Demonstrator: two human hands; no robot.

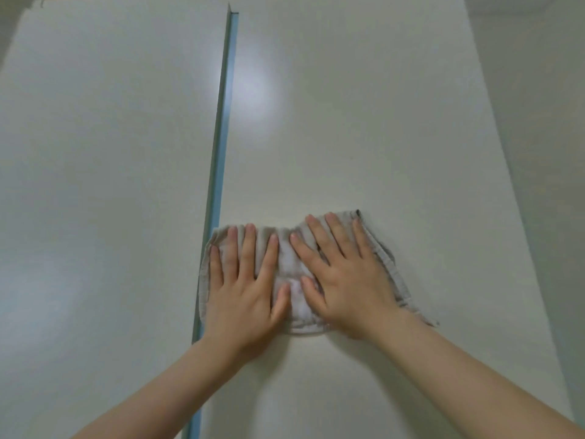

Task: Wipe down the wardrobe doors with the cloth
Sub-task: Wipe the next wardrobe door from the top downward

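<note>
A pale grey cloth (292,274) is spread flat against the right wardrobe door (364,137), its left edge at the seam between the doors. My left hand (243,286) lies flat on the cloth's left half, fingers spread and pointing up. My right hand (345,277) presses flat on the right half, also with spread fingers. Both palms cover much of the cloth; its middle and right edge show. The left wardrobe door (104,169) is white and bare.
A thin blue-grey metal strip (221,137) runs top to bottom between the two doors. A plain wall (544,153) stands beyond the right door's outer edge. A bright light reflection sits on the right door above the cloth.
</note>
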